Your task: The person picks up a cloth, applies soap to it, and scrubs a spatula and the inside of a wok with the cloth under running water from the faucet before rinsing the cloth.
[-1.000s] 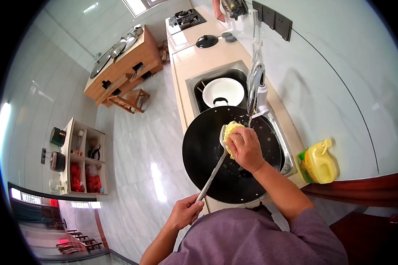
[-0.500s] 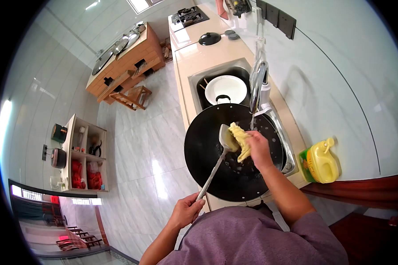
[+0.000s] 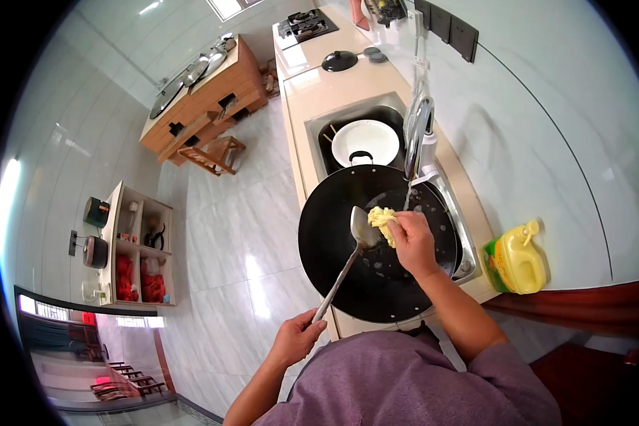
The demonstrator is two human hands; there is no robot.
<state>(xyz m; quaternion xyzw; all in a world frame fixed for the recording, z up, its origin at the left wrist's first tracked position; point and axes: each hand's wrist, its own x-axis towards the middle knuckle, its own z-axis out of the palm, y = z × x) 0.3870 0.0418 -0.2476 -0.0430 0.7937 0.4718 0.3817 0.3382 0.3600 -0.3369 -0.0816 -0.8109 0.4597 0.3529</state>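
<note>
My left hand point(image 3: 298, 337) is wrapped round the handle end of a metal spatula point(image 3: 343, 279), whose broad blade is raised over a black wok point(image 3: 326, 234). In my right hand point(image 3: 413, 245) is a crumpled yellow cloth point(image 3: 382, 219), bunched between the fingers just beside the blade. The wok rests across the sink, its loop handle pointing away from me. Some water and bubbles lie in it. A thin stream runs from the faucet point(image 3: 420, 128) into the wok's far right part.
Behind the wok, a white basin point(image 3: 366, 142) sits in the sink point(image 3: 319, 128) with chopsticks beside it. A yellow detergent jug point(image 3: 522, 259) stands to the right against the wall. Farther along the counter are a black lid point(image 3: 339, 61) and a gas stove point(image 3: 307, 28).
The yellow cloth has gone from hanging spread out along the blade to a tighter bunch in my right hand. My left hand still holds the spatula in nearly the same place.
</note>
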